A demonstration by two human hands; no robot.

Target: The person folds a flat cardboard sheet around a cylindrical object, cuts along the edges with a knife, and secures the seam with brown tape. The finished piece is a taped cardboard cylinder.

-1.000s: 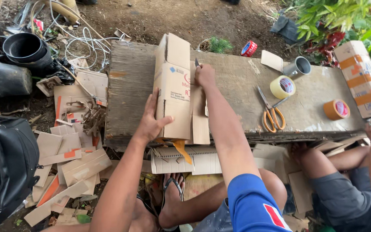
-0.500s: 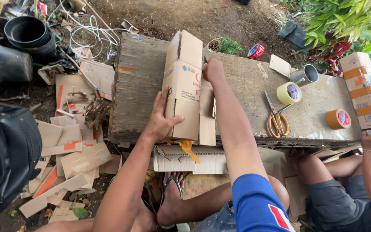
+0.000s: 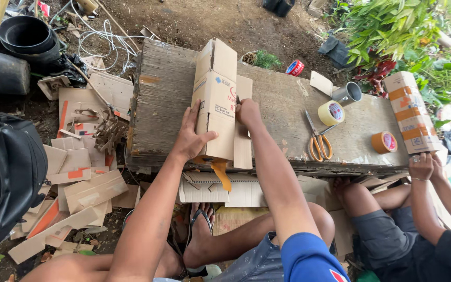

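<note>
On the weathered grey wooden bench (image 3: 163, 109): a tall brown cardboard box (image 3: 216, 99) is lying near its middle.
Left hand (image 3: 190, 137): spreading flat against the box's near left side, steadying it, it seems.
Right hand (image 3: 247, 111): closing in a fist on a thin blade-like tool at the box's right flap; what tool, I cannot tell.
Right of the box: orange-handled scissors (image 3: 318, 143) and a pale tape roll (image 3: 331, 113) are lying on the bench within reach.

- A flattened brown cardboard box (image 3: 216, 102) with blue print lay lengthwise on the weathered wooden bench, its near end over the front edge, a flap spread alongside at right.
- A slim blade (image 3: 237, 99), mostly hidden, stood against that flap.
</note>
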